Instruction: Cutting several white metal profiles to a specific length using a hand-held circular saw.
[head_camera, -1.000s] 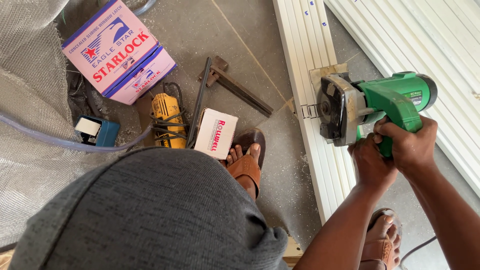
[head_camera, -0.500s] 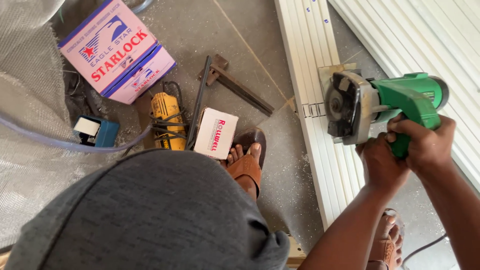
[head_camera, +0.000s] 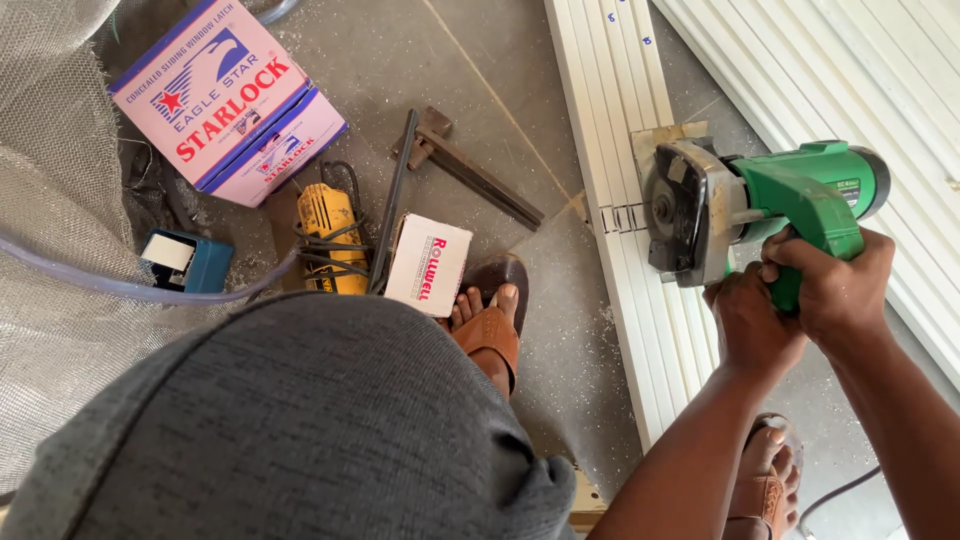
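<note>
A green power saw (head_camera: 800, 195) with a grey blade guard sits across a long white ribbed profile (head_camera: 615, 110) lying on the floor. Its guard is right beside dark pencil marks (head_camera: 625, 218) on the profile. My right hand (head_camera: 835, 280) is wrapped around the saw's green handle. Just below it, my left hand (head_camera: 750, 325) grips the lower part of the same handle. My grey-clad knee (head_camera: 300, 430) fills the lower left.
On the concrete floor to the left lie a pink and blue box (head_camera: 225, 100), a small white box (head_camera: 428, 265), a yellow power tool (head_camera: 325, 235), a metal square (head_camera: 465, 165) and a clear hose (head_camera: 100, 285). Grey mesh (head_camera: 50, 150) lies far left, white panels (head_camera: 850, 70) at the right.
The saw and both hands have shifted slightly to the right and up along the profile; both hands keep their grip.
</note>
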